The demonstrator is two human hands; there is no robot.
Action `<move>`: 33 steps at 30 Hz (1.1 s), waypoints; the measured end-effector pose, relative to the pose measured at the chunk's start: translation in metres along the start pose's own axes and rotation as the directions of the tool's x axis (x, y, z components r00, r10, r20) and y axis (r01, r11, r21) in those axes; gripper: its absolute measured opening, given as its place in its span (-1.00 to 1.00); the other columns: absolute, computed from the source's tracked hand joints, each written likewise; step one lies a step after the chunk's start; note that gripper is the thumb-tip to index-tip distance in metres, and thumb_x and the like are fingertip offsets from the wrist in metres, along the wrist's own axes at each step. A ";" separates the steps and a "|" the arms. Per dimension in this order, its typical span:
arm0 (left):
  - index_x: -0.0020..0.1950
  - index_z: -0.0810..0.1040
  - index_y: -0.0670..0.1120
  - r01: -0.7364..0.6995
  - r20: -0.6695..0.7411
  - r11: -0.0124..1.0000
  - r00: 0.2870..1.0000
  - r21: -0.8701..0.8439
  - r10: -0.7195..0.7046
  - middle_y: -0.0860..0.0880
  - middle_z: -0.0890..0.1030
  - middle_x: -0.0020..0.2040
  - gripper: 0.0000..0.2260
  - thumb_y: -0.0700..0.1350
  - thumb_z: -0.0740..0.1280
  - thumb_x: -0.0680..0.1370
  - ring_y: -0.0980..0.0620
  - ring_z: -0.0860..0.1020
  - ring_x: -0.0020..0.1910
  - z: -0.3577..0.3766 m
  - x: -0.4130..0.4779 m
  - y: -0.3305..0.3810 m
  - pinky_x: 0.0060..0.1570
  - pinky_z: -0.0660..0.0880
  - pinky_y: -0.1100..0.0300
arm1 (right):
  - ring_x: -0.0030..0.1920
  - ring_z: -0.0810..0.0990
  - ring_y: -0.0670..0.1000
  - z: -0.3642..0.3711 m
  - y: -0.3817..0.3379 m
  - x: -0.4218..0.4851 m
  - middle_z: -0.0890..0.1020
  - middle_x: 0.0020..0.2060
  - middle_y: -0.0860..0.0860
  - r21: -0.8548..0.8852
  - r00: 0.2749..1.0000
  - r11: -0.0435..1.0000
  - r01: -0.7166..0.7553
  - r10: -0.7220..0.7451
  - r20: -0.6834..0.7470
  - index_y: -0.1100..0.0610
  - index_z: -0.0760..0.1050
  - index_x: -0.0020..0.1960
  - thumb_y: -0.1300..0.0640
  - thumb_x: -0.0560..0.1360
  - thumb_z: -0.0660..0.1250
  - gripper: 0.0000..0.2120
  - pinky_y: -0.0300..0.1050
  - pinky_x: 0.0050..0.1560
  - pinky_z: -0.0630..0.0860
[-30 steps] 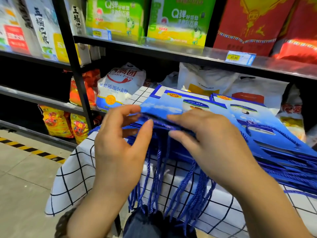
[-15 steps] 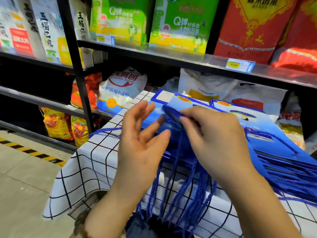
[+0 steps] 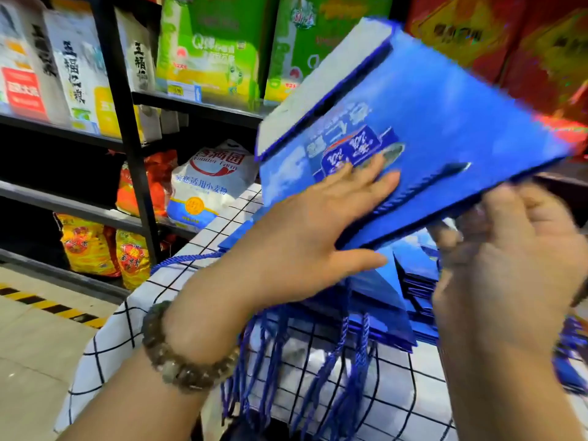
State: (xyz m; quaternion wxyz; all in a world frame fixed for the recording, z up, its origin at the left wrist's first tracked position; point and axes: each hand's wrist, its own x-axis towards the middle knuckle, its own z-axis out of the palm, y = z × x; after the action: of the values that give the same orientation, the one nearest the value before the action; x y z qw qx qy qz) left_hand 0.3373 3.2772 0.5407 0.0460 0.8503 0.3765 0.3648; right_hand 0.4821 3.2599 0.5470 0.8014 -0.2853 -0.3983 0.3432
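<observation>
Currently your left hand (image 3: 305, 224) presses flat-fingered on the tilted blue bag (image 3: 445, 100); right hand (image 3: 509, 265) blurred, grip indeterminate.

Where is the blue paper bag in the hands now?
Right of centre in the head view, the blue paper bag tilts above the stack of blue bags, left hand flat on its face, right hand at its lower edge.

The flour sack (image 3: 210, 183) at nine o'clock reads "Wonder Farm"; the green box (image 3: 206, 49) at eleven o'clock reads "Q弹"; the white sack (image 3: 74, 68) at ten o'clock reads "五福". Print on the blue bag (image 3: 445, 106) is too blurred to read.
</observation>
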 end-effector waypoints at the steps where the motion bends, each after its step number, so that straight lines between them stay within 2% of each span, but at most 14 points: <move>1: 0.46 0.22 0.04 0.038 0.064 0.999 0.997 0.038 -0.040 0.14 0.14 0.46 -0.36 0.14 0.28 0.40 0.14 0.14 0.46 0.000 -0.004 -0.008 0.42 0.09 0.24 | -0.16 0.53 0.08 -0.007 0.012 -0.005 0.52 -0.19 0.14 -0.022 0.997 0.997 -0.069 0.068 -0.028 0.17 0.42 0.01 0.30 0.52 0.22 -0.90 -0.15 -0.26 0.56; 4: 0.34 0.41 0.13 0.134 0.174 0.977 0.971 0.167 -0.163 0.14 0.42 0.35 -0.56 0.19 0.23 0.48 0.14 0.37 0.33 0.005 -0.016 -0.023 0.27 0.35 0.16 | -0.24 0.56 -0.01 -0.033 0.038 -0.016 0.49 -0.26 0.13 -0.119 0.954 0.949 -0.293 0.280 -0.110 0.18 0.40 -0.04 0.32 0.51 0.24 -0.93 -0.22 -0.33 0.56; 9: 0.30 0.43 0.21 0.219 0.322 0.932 0.894 0.288 -0.310 0.13 0.53 0.25 -0.66 0.13 0.24 0.53 0.06 0.45 0.25 0.015 -0.030 -0.036 0.18 0.39 0.13 | -0.45 0.62 -0.03 -0.063 0.047 -0.022 0.56 -0.41 0.15 -0.387 0.873 0.791 -0.474 0.479 -0.092 0.23 0.39 -0.21 0.25 0.46 0.33 -0.87 -0.27 -0.49 0.52; 12: 0.29 0.44 0.22 0.230 0.367 0.928 0.869 0.293 -0.331 0.17 0.52 0.26 -0.64 0.16 0.28 0.49 0.11 0.43 0.28 0.013 -0.033 -0.038 0.20 0.38 0.12 | -0.60 0.43 -0.10 -0.077 0.032 -0.010 0.52 -0.58 0.00 -0.689 0.954 0.683 -0.242 0.297 -0.041 0.13 0.44 -0.40 0.15 0.44 0.38 -0.74 -0.26 -0.55 0.39; 15: 0.23 0.48 0.22 0.210 0.333 0.930 0.891 0.303 -0.309 0.18 0.54 0.22 -0.63 0.21 0.30 0.45 0.13 0.45 0.23 0.016 -0.033 -0.033 0.15 0.40 0.13 | -0.40 0.48 -0.13 -0.067 0.024 -0.005 0.55 -0.49 -0.09 -0.806 0.970 0.577 0.129 0.096 0.224 0.02 0.51 -0.38 0.06 0.38 0.42 -0.81 -0.35 -0.36 0.40; 17: 0.13 0.51 0.17 0.188 0.302 0.946 0.915 0.263 -0.266 0.17 0.60 0.11 -0.68 0.21 0.33 0.42 0.17 0.50 0.06 0.020 -0.031 -0.027 0.04 0.41 0.17 | -0.13 0.54 -0.19 -0.049 0.030 -0.007 0.60 -0.26 -0.24 -0.802 0.839 0.472 0.366 0.205 0.504 -0.05 0.56 -0.16 -0.04 0.39 0.37 -0.92 -0.31 -0.11 0.47; 18: 0.06 0.50 0.14 0.172 0.294 0.954 0.925 0.245 -0.242 0.17 0.60 0.03 -0.72 0.20 0.35 0.41 0.21 0.47 -0.06 0.021 -0.030 -0.024 -0.04 0.39 0.22 | -0.05 0.54 -0.19 -0.043 0.037 -0.009 0.60 -0.15 -0.25 -0.779 0.739 0.442 0.444 0.311 0.597 -0.08 0.55 -0.05 -0.09 0.40 0.28 -0.82 -0.22 -0.01 0.48; 19: -0.02 0.48 0.13 0.158 0.282 0.959 0.933 0.236 -0.223 0.16 0.59 -0.05 -0.77 0.18 0.36 0.41 0.21 0.41 -0.15 0.021 -0.029 -0.022 -0.15 0.35 0.26 | 0.00 0.54 -0.17 -0.039 0.043 -0.010 0.60 -0.07 -0.23 -0.767 0.646 0.426 0.479 0.421 0.637 -0.13 0.51 0.02 -0.13 0.41 0.20 -0.76 -0.11 0.05 0.48; 21: -0.18 0.38 0.09 0.148 0.248 0.956 0.945 0.254 -0.212 0.14 0.51 -0.19 -0.76 0.19 0.36 0.39 0.17 0.35 -0.24 0.016 -0.031 -0.019 -0.26 0.29 0.25 | 0.09 0.53 -0.12 -0.039 0.051 -0.010 0.59 0.05 -0.21 -0.783 0.572 0.383 0.490 0.536 0.621 -0.22 0.43 0.13 -0.22 0.46 0.13 -0.71 -0.01 0.09 0.47; 25: -0.34 0.27 0.07 0.151 0.257 0.936 0.937 0.318 -0.238 0.09 0.41 -0.34 -0.66 0.26 0.29 0.40 0.20 0.38 -0.29 -0.010 -0.046 -0.026 -0.38 0.21 0.28 | 0.24 0.39 -0.30 -0.055 0.053 -0.005 0.46 0.16 -0.35 -0.817 0.589 0.410 0.406 0.566 0.576 -0.17 0.52 0.17 -0.12 0.47 0.25 -0.72 -0.25 0.29 0.32; 27: -0.37 0.36 0.08 0.202 0.234 0.939 0.934 0.280 -0.270 0.11 0.47 -0.36 -0.62 0.38 0.23 0.34 0.20 0.41 -0.32 -0.027 -0.052 -0.033 -0.44 0.20 0.26 | 0.17 0.45 -0.30 -0.061 0.055 -0.004 0.51 0.09 -0.34 -0.838 0.624 0.409 0.361 0.562 0.543 -0.15 0.57 0.09 -0.08 0.45 0.29 -0.77 -0.25 0.23 0.36; 29: -0.38 0.48 0.03 0.320 0.165 0.930 0.922 0.183 -0.350 0.15 0.52 -0.39 -0.57 0.40 0.25 0.32 0.17 0.45 -0.38 -0.041 -0.053 -0.038 -0.46 0.30 0.25 | -0.08 0.56 -0.16 -0.061 0.056 -0.003 0.63 -0.17 -0.21 -0.850 0.694 0.403 0.339 0.503 0.515 -0.07 0.62 -0.10 -0.07 0.46 0.28 -0.84 -0.16 0.00 0.45; 31: -0.40 0.52 -0.04 0.445 0.147 0.889 0.878 0.105 -0.456 0.08 0.49 -0.51 -0.68 0.18 0.36 0.37 0.15 0.43 -0.51 -0.049 -0.052 -0.047 -0.48 0.34 0.30 | -0.28 0.51 0.02 -0.060 0.057 0.000 0.57 -0.40 -0.04 -0.866 0.764 0.388 0.316 0.437 0.475 0.07 0.57 -0.22 -0.06 0.49 0.23 -0.74 -0.12 -0.22 0.39; 33: -0.42 0.51 -0.08 0.519 0.163 0.851 0.836 0.076 -0.524 0.04 0.43 -0.59 -0.74 0.02 0.37 0.41 0.17 0.38 -0.61 -0.056 -0.052 -0.056 -0.51 0.38 0.26 | -0.21 0.56 0.00 -0.061 0.057 0.005 0.62 -0.32 -0.03 -0.876 0.812 0.428 0.222 0.417 0.409 0.10 0.59 -0.22 0.01 0.53 0.19 -0.72 -0.24 -0.18 0.39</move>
State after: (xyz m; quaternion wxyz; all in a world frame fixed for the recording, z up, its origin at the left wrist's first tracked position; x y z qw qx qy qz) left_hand 0.2437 3.2708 0.5311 0.1647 0.7452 0.5935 0.2556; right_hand 0.5166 3.2865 0.4762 0.3405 -0.5725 -0.7200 0.1946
